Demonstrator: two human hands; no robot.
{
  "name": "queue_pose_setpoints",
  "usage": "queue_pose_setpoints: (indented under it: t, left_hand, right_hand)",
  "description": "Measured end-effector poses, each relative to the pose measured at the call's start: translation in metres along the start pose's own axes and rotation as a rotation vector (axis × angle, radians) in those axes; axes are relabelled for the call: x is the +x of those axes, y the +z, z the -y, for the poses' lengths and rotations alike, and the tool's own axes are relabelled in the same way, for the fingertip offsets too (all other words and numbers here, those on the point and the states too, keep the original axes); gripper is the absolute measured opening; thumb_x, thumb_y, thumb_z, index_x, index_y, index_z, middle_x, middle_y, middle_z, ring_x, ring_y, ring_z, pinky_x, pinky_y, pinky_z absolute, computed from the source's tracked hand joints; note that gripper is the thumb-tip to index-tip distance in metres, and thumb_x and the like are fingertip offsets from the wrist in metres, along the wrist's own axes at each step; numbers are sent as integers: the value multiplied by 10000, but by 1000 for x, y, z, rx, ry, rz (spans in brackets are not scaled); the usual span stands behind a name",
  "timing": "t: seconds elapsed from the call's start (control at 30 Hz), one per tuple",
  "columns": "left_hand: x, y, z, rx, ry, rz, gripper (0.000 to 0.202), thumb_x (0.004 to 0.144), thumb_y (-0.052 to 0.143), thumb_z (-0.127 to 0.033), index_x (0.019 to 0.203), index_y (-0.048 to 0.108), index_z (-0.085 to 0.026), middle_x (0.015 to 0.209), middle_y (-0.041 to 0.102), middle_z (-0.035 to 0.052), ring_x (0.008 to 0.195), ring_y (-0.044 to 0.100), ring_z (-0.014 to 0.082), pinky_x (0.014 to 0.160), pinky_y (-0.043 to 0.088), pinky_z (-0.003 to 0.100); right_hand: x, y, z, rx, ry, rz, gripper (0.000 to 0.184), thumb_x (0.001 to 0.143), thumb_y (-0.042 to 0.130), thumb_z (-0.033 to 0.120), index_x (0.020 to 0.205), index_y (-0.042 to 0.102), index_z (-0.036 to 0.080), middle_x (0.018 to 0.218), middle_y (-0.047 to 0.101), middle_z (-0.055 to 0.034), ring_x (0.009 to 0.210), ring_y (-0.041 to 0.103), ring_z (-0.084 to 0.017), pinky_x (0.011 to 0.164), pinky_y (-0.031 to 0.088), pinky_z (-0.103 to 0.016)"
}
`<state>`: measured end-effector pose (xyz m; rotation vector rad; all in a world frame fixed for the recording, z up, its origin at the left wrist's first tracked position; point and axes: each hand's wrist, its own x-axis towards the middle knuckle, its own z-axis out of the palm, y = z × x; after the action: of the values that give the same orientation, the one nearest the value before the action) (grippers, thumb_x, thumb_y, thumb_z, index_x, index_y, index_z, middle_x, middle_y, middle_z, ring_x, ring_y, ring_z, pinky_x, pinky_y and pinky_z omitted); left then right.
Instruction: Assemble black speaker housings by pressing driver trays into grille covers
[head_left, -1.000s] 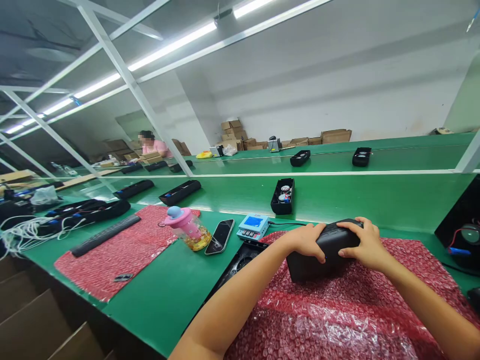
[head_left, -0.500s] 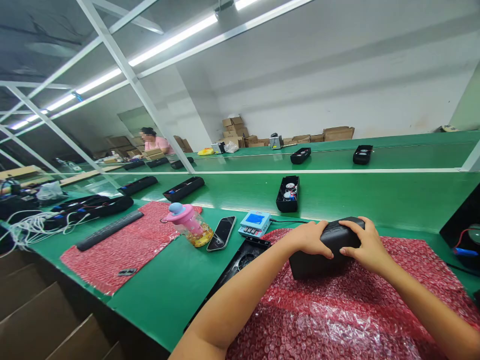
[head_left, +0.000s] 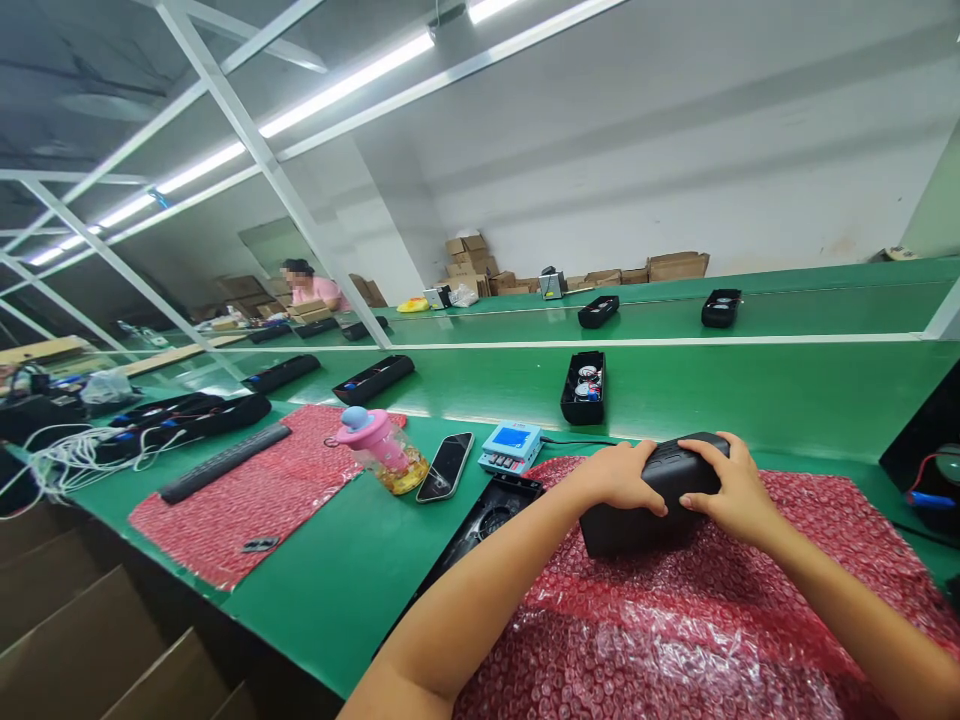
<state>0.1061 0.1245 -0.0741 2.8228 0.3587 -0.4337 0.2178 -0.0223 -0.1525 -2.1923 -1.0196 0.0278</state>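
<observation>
On red bubble wrap (head_left: 645, 640) rests a black box-shaped speaker housing (head_left: 622, 530), tilted, with its lower edge on the wrap. My left hand (head_left: 626, 475) grips its left side and my right hand (head_left: 724, 485) grips its right side, fingers over the top and thumbs on the near face. Its far side and underside are out of sight. Left of the wrap, partly behind my left forearm, lies a long black panel (head_left: 491, 515) with a round grille. A light-blue tester (head_left: 511, 446) with a screen sits just beyond it.
A phone (head_left: 445, 467) and a pink-lidded cup (head_left: 382, 450) stand left of the tester. An open speaker shell (head_left: 583, 390) lies on the green conveyor (head_left: 720, 400) ahead. At far left are white cables (head_left: 67, 455). A person (head_left: 315, 288) sits at the back left.
The open shell on the near conveyor has shifted slightly right, while those on the far line have shifted slightly left. My hands and the housing have hardly moved.
</observation>
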Motion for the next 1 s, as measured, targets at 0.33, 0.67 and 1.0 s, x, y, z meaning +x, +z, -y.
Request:
queue_pose_setpoints:
  t: [0.33, 0.67, 1.0]
  left_hand:
    - [-2, -2, -2, 15, 11, -2, 842, 612, 614, -613, 1312, 315, -253, 1171, 548, 78, 998, 586, 278, 813, 486, 350]
    - [-2, -3, -2, 25, 15, 1, 821, 626, 605, -610, 1307, 323, -249, 1161, 550, 81, 1009, 582, 281, 819, 480, 349]
    - [-3, -1, -1, 15, 6, 3, 836, 617, 600, -642, 1308, 313, -269, 1155, 544, 70, 999, 584, 273, 809, 486, 343]
  right_hand:
    - [1, 0, -2, 10, -6, 9, 621, 571, 690, 268, 1178, 559, 284, 1276, 256, -90, 1259, 288, -319, 1032, 293, -460]
    - [2, 1, -6, 16, -17, 10, 617, 579, 692, 316, 1180, 557, 281, 1289, 261, -100, 1257, 299, -335, 1023, 300, -473]
    - [0, 1, -10, -4, -65, -1, 606, 608, 677, 364, 1194, 547, 285, 1287, 274, -103, 1240, 322, -337, 1006, 324, -476]
